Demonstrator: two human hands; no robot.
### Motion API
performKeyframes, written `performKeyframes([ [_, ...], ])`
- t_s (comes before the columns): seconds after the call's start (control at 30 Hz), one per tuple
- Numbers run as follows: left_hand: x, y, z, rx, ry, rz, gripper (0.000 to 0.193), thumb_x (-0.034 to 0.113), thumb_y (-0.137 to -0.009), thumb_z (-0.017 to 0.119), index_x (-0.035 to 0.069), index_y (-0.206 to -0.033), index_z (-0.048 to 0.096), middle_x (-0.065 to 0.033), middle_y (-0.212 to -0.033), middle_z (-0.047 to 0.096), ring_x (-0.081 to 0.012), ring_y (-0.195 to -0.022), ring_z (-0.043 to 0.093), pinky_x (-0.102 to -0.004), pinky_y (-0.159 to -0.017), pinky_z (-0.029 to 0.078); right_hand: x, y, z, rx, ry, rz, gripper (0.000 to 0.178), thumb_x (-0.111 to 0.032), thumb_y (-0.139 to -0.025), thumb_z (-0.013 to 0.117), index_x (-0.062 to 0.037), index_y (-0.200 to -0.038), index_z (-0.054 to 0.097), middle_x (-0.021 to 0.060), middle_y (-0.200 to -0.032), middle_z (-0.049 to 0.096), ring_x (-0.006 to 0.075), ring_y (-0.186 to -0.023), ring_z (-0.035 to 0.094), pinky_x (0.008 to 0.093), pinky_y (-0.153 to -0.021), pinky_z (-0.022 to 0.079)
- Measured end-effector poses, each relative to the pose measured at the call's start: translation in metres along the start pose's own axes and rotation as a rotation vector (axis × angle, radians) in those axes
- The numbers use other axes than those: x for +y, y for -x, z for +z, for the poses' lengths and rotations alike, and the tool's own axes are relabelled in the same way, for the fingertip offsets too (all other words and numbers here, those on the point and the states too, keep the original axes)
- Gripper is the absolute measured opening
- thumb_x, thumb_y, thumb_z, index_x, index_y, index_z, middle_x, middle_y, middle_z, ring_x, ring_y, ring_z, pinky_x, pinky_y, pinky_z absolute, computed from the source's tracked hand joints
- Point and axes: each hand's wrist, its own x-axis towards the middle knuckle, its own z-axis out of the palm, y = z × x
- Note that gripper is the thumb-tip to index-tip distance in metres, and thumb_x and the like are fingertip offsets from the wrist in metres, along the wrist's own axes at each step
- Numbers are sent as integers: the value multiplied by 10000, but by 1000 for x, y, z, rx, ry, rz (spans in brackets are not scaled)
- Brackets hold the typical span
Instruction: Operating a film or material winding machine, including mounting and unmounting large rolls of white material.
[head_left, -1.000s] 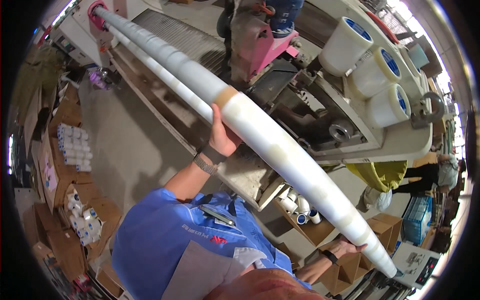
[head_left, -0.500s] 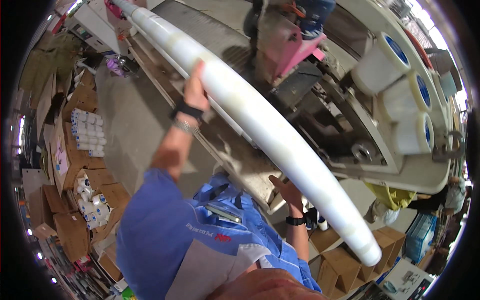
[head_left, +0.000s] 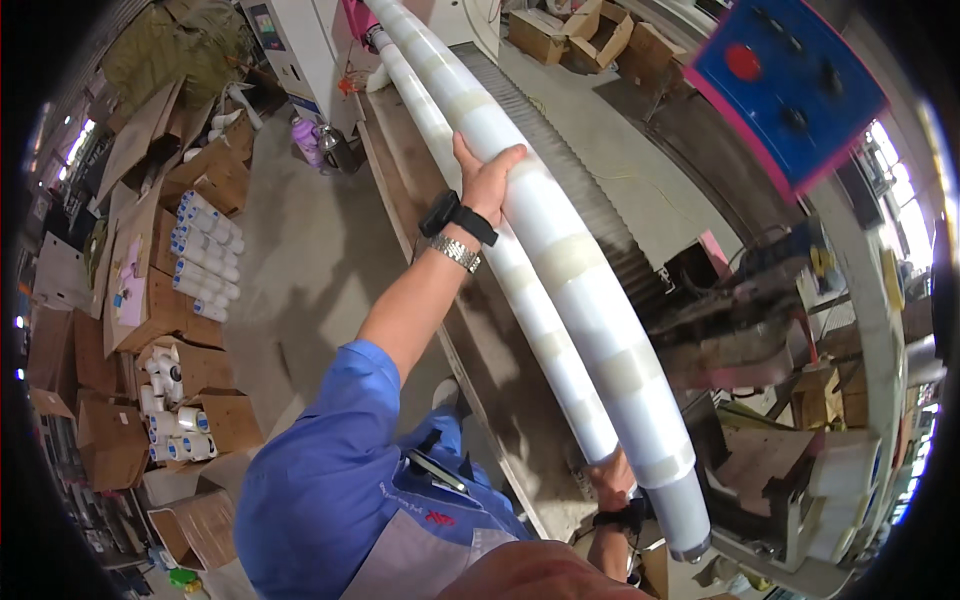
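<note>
A long white roll [head_left: 563, 235], ringed by several beige bands, slants from the top centre to the lower right. Its near end narrows to a grey tip. My left hand [head_left: 485, 185] lies against its left side, thumb apart, with some fingers hidden behind it. Close to the near end, my right hand [head_left: 612, 478] is curled under the same roll, its fingers partly hidden. That hand is also right by the end of a thinner white banded roll [head_left: 545, 340], which runs alongside, lower and to the left, above a long brown trough [head_left: 455, 320].
A blue control panel with a pink rim [head_left: 790, 85] juts in at upper right. A ridged grey surface [head_left: 590, 165] runs beyond the rolls. On the left are stacked small white rolls [head_left: 207, 255] and open cartons [head_left: 228, 420]. A purple bottle [head_left: 307, 142] stands on the floor.
My view has turned, and the long roll now slants more steeply. The thinner roll shows more fully beside it. My right hand, earlier spread below the roll, is now curled nearer its end.
</note>
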Motion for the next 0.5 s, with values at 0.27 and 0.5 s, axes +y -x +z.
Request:
performKeyframes([
  [0.27,15,-110,-34,3,-173,142,1196,126,-733,781,83,-1525,-115,-209,-1385,376,-316,-1234,456,-447,-938,508,-92,-89,50,490,638,-557,229,-237,-885,566,-90,-1057,603,131,-919,618,284,-889,616,475,-804,496],
  [0.5,1,-108,-28,4,-105,-44,1248,126,-707,812,75,-1535,-120,-228,-1460,323,-331,-1265,438,-436,-1062,409,-122,-117,51,121,-7,9,640,-192,-691,700,-13,-1275,508,267,-1213,563,433,-1145,522,511,-971,428],
])
